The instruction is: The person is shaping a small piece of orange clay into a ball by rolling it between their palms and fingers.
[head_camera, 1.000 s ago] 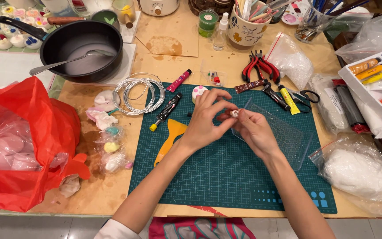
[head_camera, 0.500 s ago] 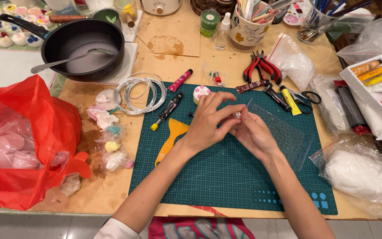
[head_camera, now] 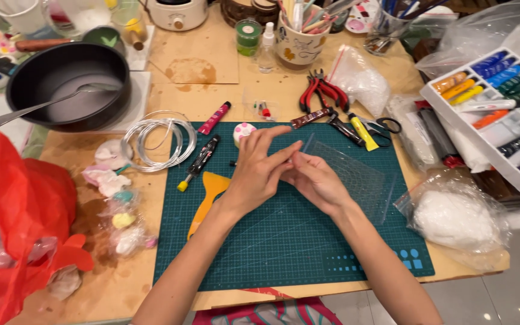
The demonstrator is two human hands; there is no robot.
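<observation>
Seemingly, both hands (head_camera: pixel 290 174) pinch something tiny.

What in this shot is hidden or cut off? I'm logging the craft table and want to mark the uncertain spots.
All in the head view:
- Whatever the left hand and right hand pinch: hidden by the fingers, too small to tell.
- Red plastic bag: cut off by the left edge; its contents are unclear.
- Paint tube tray: cut off by the right edge.
- Cup of brushes: tops cut off by the top edge.
</observation>
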